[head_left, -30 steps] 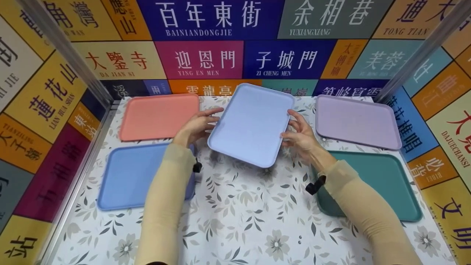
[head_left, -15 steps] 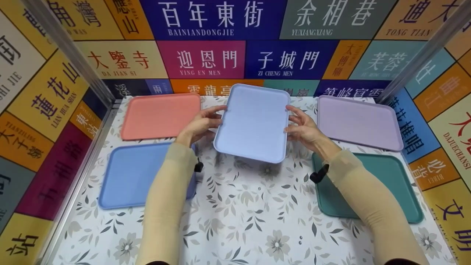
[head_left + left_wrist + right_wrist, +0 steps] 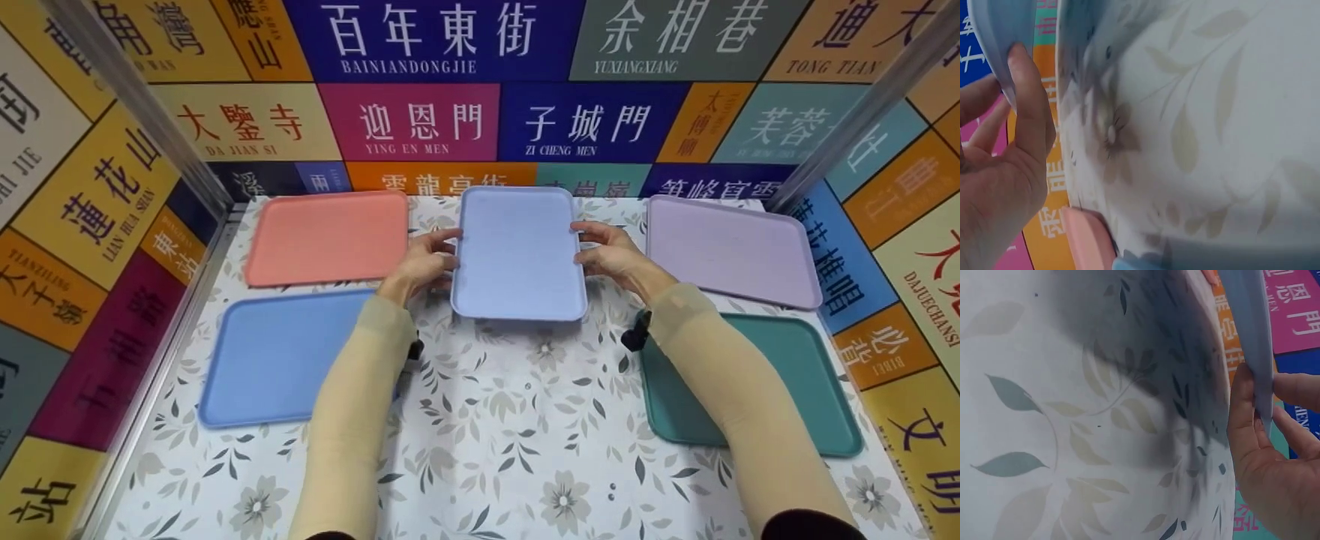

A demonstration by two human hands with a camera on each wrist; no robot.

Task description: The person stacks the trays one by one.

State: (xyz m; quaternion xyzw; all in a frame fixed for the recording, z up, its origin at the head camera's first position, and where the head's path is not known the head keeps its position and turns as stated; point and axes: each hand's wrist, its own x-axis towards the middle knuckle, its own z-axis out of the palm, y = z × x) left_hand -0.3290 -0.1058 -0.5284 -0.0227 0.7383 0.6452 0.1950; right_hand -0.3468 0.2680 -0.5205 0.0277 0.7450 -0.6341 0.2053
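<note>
A light periwinkle-blue tray (image 3: 519, 255) is held between both hands at the back middle of the table, its long sides running front to back. My left hand (image 3: 429, 261) pinches its left edge, thumb and fingers on either side of the rim. On the opposite edge, my right hand (image 3: 616, 255) grips in the same way. The left wrist view shows the left hand (image 3: 1010, 140) with the tray's edge (image 3: 1002, 45) raised over the table. In the right wrist view, the right hand (image 3: 1275, 427) has the tray's thin rim (image 3: 1255, 343) between thumb and fingers.
A coral tray (image 3: 330, 236) lies back left with a blue tray (image 3: 270, 360) in front of it. At the right are a lilac tray (image 3: 731, 251) and a dark green tray (image 3: 787, 382). The floral-covered table (image 3: 510, 450) is enclosed by colourful sign-printed walls (image 3: 420, 120).
The held tray has turned from slanted to square with the table and come down lower toward it. Both hands have moved along with it, drawing slightly closer together.
</note>
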